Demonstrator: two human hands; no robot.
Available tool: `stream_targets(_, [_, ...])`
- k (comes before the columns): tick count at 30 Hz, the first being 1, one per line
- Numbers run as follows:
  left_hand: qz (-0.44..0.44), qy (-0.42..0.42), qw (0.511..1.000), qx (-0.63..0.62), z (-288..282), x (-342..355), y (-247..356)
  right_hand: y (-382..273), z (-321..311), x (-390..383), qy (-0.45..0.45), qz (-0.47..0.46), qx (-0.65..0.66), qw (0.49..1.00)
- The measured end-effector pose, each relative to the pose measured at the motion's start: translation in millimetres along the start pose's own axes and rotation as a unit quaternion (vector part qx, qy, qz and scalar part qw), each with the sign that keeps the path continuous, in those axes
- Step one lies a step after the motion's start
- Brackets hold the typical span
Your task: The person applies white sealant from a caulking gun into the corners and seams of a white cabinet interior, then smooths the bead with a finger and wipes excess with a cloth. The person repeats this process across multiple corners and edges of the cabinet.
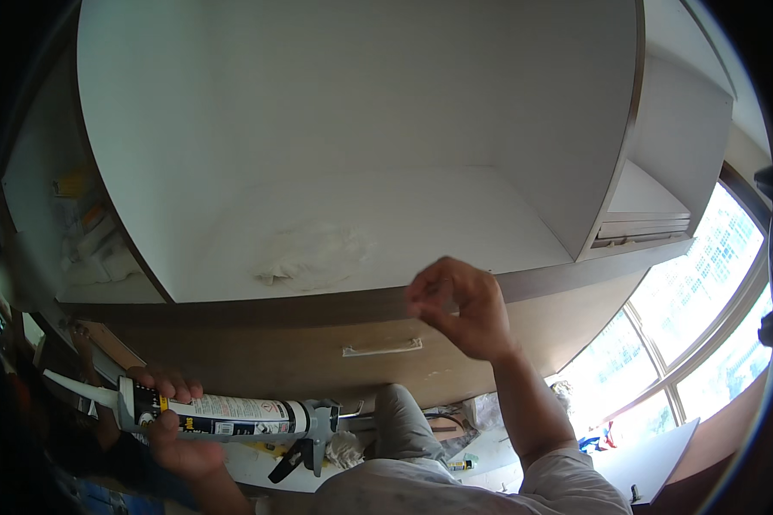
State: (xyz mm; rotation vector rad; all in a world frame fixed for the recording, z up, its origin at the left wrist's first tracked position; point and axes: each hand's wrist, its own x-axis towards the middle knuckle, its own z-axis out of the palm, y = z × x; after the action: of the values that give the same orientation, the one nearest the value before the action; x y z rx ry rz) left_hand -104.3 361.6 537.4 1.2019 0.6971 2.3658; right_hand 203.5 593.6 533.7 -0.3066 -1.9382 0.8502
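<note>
A caulking gun loaded with a black and white sealant cartridge lies nearly level at the lower left. My left hand is wrapped round the front of the cartridge, close to its white nozzle, which points left. The gun's black trigger hangs free of any fingers. Higher up, my right hand is raised in front of the brown front edge of a white cabinet compartment. Its fingers curl toward the thumb in a loose pinch; whatever they may hold is too small to see.
A pale crumpled cloth lies on the compartment floor. Below is a brown drawer front with a metal handle. Wrapped items fill the left compartment. Bright windows stand to the right, and assorted items lie on the floor around my knee.
</note>
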Motion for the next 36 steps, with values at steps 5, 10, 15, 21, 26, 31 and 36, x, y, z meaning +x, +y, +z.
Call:
stream_targets(5, [0.055,-0.049,0.99,-0.123,4.0,16.6,16.4,19.8,15.0,-81.9,-0.323,0.208,0.172,0.907])
stream_targets(10, [0.135,-0.07,0.966,-0.211,18.5,25.3,14.6,24.7,69.9,-125.4,-0.332,0.26,0.286,0.861])
stream_targets(15, [0.1,-0.058,0.954,-0.277,52.9,31.4,-8.3,19.6,112.6,-108.4,-0.239,0.179,0.528,0.795])
stream_targets(21, [0.087,0.008,0.966,-0.244,75.5,33.0,-14.5,-17.7,142.5,-106.3,-0.183,0.127,0.671,0.707])
stream_targets(26, [0.029,0.011,0.967,-0.253,74.5,23.5,-22.8,-8.4,139.7,-123.6,-0.207,0.128,0.628,0.739])
stream_targets(31, [-0.007,-0.018,0.966,-0.258,81.3,19.8,-30.8,2.3,141.4,-129.8,-0.194,0.149,0.645,0.724])
stream_targets(36, [-0.033,-0.012,0.969,-0.243,89.1,21.3,-35.0,-21.0,123.5,-127.7,-0.14,0.154,0.664,0.718])
